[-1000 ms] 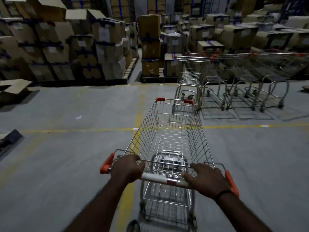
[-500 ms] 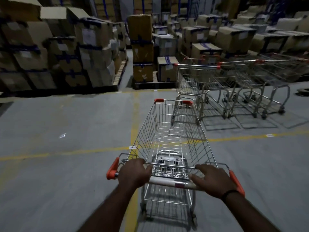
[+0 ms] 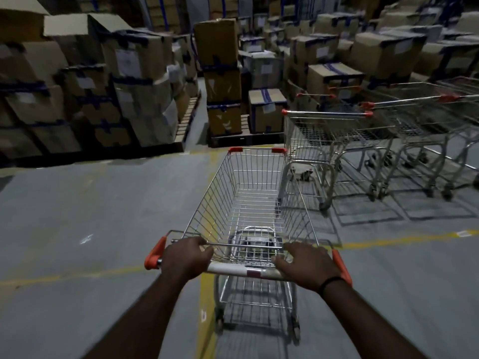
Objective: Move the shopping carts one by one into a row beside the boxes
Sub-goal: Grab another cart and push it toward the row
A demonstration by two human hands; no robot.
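1. Gripping the bar [image 3: 241, 271] of a wire cart [image 3: 248, 198], the left hand [image 3: 185, 256] is wrapping its fingers [image 3: 203, 248] over the top and clamping them on it, close to the bar's left orange end.
2. The right hand [image 3: 304, 265] is lying on the same bar towards its right end. Its fingers [image 3: 281, 260] are curling over the bar, slightly spread and clamping on it, and a dark band [image 3: 330, 282] is circling the wrist.
3. The cart is standing upright on the grey floor [image 3: 90, 203], straight ahead of the person, with its nose pointing at the stacked boxes [image 3: 220, 73].
4. The cart's front right corner is sitting just beside the nearest cart of a parked row [image 3: 337, 125]. Whether the two are touching is not clear.
5. That row is running off to the right of the cart, ahead of it, with more boxes piling up directly behind.
6. Yellow lines [image 3: 64, 275] are marking the floor. One is running lengthwise under the cart, and another is crossing beneath its near end.
7. To the cart's left and ahead of it, taped boxes are sitting stacked on pallets [image 3: 188, 112], with a narrow aisle opening between the stacks.
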